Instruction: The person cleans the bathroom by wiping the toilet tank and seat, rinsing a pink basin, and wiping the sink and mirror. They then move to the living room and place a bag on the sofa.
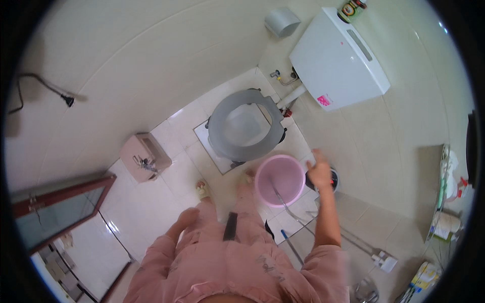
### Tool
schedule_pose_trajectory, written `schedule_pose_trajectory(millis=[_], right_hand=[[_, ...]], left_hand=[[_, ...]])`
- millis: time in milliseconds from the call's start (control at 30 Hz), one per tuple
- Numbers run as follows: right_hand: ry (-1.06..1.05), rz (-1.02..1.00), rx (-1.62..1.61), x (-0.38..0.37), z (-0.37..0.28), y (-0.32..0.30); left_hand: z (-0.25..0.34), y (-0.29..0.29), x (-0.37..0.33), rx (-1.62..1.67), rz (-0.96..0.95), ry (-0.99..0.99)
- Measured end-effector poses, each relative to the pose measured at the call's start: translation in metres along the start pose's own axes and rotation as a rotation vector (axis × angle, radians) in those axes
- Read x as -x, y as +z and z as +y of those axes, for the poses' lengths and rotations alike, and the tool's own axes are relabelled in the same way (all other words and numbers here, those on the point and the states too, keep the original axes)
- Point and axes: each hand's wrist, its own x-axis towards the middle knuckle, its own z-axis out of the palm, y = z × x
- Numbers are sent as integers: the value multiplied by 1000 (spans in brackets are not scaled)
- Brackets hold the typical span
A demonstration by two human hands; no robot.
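Note:
My right hand (319, 171) reaches forward with its fingers stretched out and nothing visibly held. It is over the rim of a dark round bin (331, 186), just right of a pink basin (280, 181). A thin grey hose (290, 209) runs into the basin, passing under my right forearm. My left hand (188, 217) hangs beside my left thigh, its fingers curled in and no object showing in it. Ahead stands a grey toilet seat frame (222, 144) above the floor-level toilet pan, apart from both hands.
A white cistern (338, 60) hangs on the far wall, with a bottle (352, 10) on top. A pink wall box (144, 156) is at left, near a door frame (65, 212). A wire rack (437, 202) lines the right side. A blue-tipped stick (289, 240) lies near my feet.

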Motion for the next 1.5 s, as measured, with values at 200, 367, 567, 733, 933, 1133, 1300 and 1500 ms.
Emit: schedule_pose_trajectory(millis=[200, 367, 567, 733, 933, 1133, 1300, 1500], right_hand=[[99, -238, -207, 32, -16, 142], [247, -302, -300, -14, 35, 221], [267, -1, -273, -131, 120, 308], [220, 103, -367, -234, 139, 318], [531, -218, -958, -269, 97, 311], [536, -222, -1206, -186, 17, 276], [316, -528, -1339, -100, -91, 255], [179, -748, -1230, -42, -210, 254]], left_hand=[[-37, -72, -49, -97, -17, 18], [25, -103, -148, 213, 279, -40], [128, -89, -262, 514, 456, -11], [167, -65, -325, 338, 711, -274], [149, -63, -334, 1171, 554, -242], [90, -76, -273, 1677, 617, -131], [-15, -108, -176, 1672, 487, -45], [-101, -110, -73, 1786, 498, -62]])
